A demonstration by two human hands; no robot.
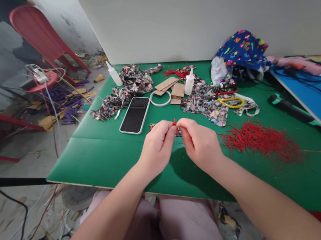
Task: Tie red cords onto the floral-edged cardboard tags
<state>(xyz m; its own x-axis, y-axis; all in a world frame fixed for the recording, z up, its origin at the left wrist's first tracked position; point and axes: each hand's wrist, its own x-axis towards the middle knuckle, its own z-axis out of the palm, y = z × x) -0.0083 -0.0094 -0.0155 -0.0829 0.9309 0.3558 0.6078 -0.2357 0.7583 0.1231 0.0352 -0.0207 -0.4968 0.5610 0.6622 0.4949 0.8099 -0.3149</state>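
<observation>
Both hands meet over the green table, close to its front edge. Between thumb and fingers, my left hand (158, 142) pinches a small piece of red cord (174, 123), whose tip pokes up above the fingers. Right beside it, my right hand (201, 142) is closed in a pinch at the same spot; what its fingertips hold is too small to make out. Under the hands lies a small piece of patterned fabric (151, 127), mostly hidden by them. To the right of my right hand spreads a loose pile of red cords (262, 142).
A phone (135, 115), a white ring (160, 98), brown cardboard pieces (166, 85), two white squeeze bottles (189, 83) (114, 74) and floral fabric (136, 79) lie beyond the hands. Yellow-handled scissors (230, 102) rest on fabric at right. A blue board (318, 100) stands farther right.
</observation>
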